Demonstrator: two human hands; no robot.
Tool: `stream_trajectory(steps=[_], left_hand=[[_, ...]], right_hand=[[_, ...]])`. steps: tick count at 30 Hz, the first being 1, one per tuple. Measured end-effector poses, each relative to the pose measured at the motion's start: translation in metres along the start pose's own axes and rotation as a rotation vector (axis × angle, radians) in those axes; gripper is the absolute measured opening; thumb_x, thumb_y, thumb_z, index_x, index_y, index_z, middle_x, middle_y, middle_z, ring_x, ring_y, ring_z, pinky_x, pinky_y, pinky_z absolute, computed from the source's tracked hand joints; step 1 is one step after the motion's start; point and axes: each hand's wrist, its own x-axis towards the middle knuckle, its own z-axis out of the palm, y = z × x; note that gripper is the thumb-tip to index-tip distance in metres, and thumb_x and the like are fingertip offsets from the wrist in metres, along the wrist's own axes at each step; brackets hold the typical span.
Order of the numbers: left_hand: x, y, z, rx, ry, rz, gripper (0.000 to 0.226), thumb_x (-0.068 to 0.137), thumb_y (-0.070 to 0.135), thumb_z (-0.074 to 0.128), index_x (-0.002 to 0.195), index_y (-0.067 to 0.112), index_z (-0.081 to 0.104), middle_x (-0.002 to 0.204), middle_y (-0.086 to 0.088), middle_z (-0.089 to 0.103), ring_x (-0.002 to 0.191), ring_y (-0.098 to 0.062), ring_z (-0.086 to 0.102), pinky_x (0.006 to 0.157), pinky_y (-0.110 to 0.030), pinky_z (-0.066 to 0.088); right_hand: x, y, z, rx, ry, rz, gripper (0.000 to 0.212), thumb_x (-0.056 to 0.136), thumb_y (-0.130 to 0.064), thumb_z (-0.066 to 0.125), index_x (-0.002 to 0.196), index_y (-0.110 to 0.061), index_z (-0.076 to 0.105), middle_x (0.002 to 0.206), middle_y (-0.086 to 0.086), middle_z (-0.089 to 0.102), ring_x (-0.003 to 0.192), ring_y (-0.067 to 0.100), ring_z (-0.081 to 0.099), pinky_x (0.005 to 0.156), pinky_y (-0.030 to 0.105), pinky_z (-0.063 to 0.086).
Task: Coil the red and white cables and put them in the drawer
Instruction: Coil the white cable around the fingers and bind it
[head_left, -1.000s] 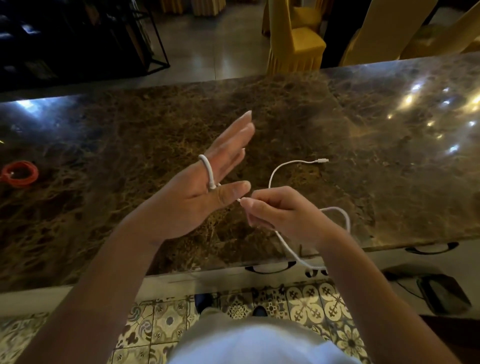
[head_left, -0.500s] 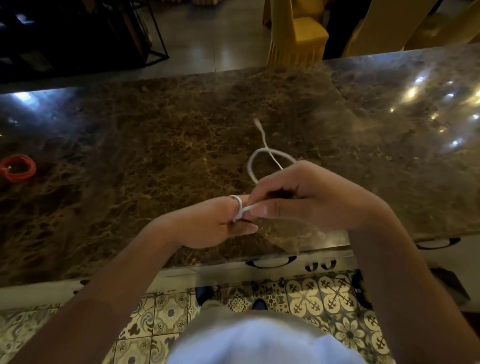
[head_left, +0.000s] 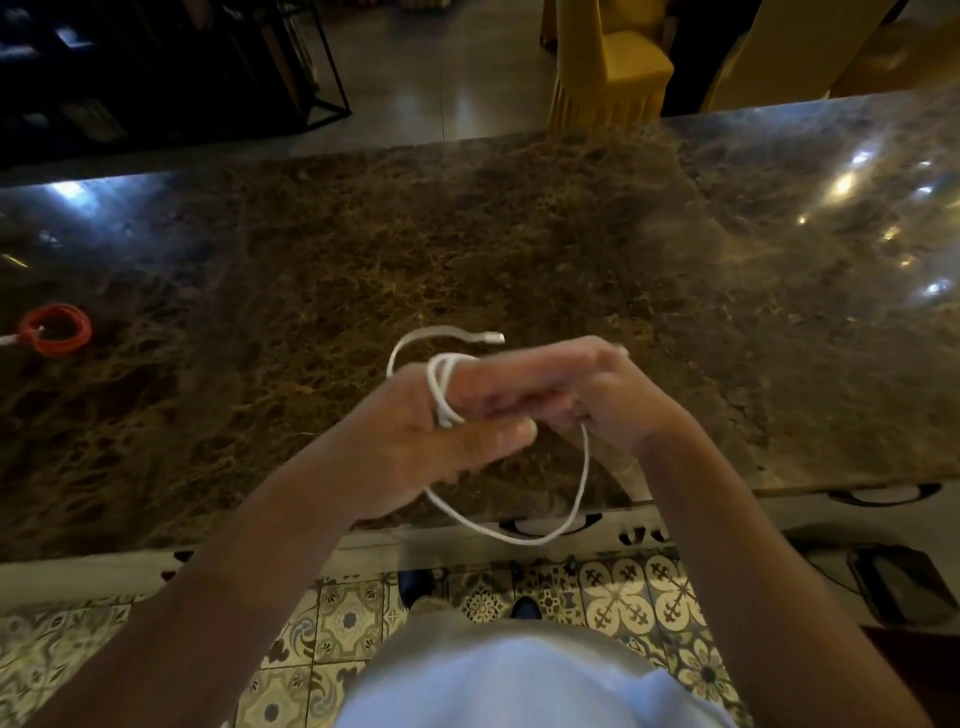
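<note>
Left hand (head_left: 415, 431): I see it raised over the counter edge, fingers held straight and pointing right, thumb laid along beneath them. It grips nothing; it serves as the spool.
White cable (head_left: 579, 499): a few turns are wrapped around the left fingers near the knuckles. One slack loop hangs down below both hands, past the counter edge, curving back up to the right hand. A short tail arcs up over the left hand and ends in a small white plug.
Right hand (head_left: 618, 410): I have it tucked against the left fingertips, fingers curled in. The cable runs up into that curl, so it looks to be pinching the strand, though motion blur hides the exact fingertip contact.
Red cable (head_left: 54, 330): already a neat round coil, lying flat on the counter far to the left, well apart from the hands, with a pale end poking out toward the frame edge.
Counter (head_left: 519, 234): dark brown marble with gold veining, polished and glossy, lamp glints on the right side.
Front panel (head_left: 857, 499): pale face beneath the slab with dark oval cut-out handles.
Floor (head_left: 623, 597): patterned ornamental tiles in cream and dark tones.
Chair (head_left: 608, 78): yellow fabric cover with a pleated skirt, beyond the far edge.
</note>
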Motion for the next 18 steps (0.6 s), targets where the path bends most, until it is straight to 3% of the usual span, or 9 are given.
stream_trajectory(steps=[4, 7, 10, 13, 15, 18], left_hand=[[0.001, -0.002, -0.001, -0.016, 0.016, -0.029, 0.071, 0.099, -0.001, 0.062, 0.160, 0.008, 0.027, 0.170, -0.009, 0.033, 0.159, -0.021, 0.031, 0.125, -0.037, 0.033], [0.002, -0.003, -0.004, 0.008, 0.021, -0.042, 0.095, 0.092, 0.027, 0.078, 0.163, 0.007, 0.019, 0.174, -0.007, 0.025, 0.161, -0.019, 0.022, 0.129, -0.039, 0.024], [0.003, -0.004, -0.014, 0.088, 0.051, -0.036, 0.114, 0.082, 0.043, 0.084, 0.164, 0.006, 0.014, 0.175, -0.006, 0.019, 0.163, -0.019, 0.014, 0.131, -0.042, 0.017], [0.006, -0.009, -0.027, 0.167, 0.122, -0.030, 0.125, 0.076, 0.056, 0.085, 0.164, 0.004, 0.013, 0.176, -0.006, 0.016, 0.164, -0.019, 0.011, 0.132, -0.044, 0.013], [0.006, -0.016, -0.028, 0.138, 0.138, -0.066, 0.131, 0.073, 0.068, 0.081, 0.165, 0.005, 0.011, 0.176, -0.005, 0.013, 0.164, -0.016, 0.008, 0.133, -0.044, 0.010], [0.005, -0.030, -0.022, 0.061, 0.175, -0.108, 0.132, 0.073, 0.082, 0.068, 0.165, 0.007, 0.012, 0.176, -0.003, 0.016, 0.163, -0.014, 0.010, 0.133, -0.042, 0.009]], right_hand=[[-0.001, 0.010, 0.013, -0.063, 0.047, 0.060, 0.038, 0.100, -0.043, 0.064, 0.077, -0.013, 0.071, 0.059, 0.014, 0.041, 0.047, 0.015, 0.033, 0.046, 0.023, 0.027], [-0.002, 0.009, 0.029, -0.160, 0.052, 0.086, 0.041, 0.101, -0.041, 0.055, 0.072, -0.016, 0.068, 0.056, 0.002, 0.045, 0.046, 0.009, 0.036, 0.048, 0.018, 0.032], [-0.009, 0.005, 0.038, -0.309, 0.085, 0.118, 0.052, 0.104, -0.047, 0.051, 0.073, -0.008, 0.064, 0.061, 0.005, 0.049, 0.054, 0.019, 0.042, 0.057, 0.030, 0.039], [-0.022, -0.008, 0.048, -0.560, 0.112, 0.060, 0.040, 0.108, -0.039, 0.049, 0.075, -0.019, 0.062, 0.065, -0.002, 0.054, 0.056, 0.014, 0.048, 0.056, 0.032, 0.040], [-0.027, -0.018, 0.058, -0.780, 0.068, 0.002, 0.036, 0.108, -0.039, 0.047, 0.084, -0.019, 0.064, 0.065, -0.005, 0.059, 0.054, 0.012, 0.053, 0.054, 0.030, 0.043], [-0.029, -0.030, 0.068, -1.052, 0.000, -0.029, 0.033, 0.105, -0.043, 0.046, 0.090, -0.019, 0.062, 0.065, -0.006, 0.059, 0.055, 0.016, 0.053, 0.057, 0.039, 0.047]])
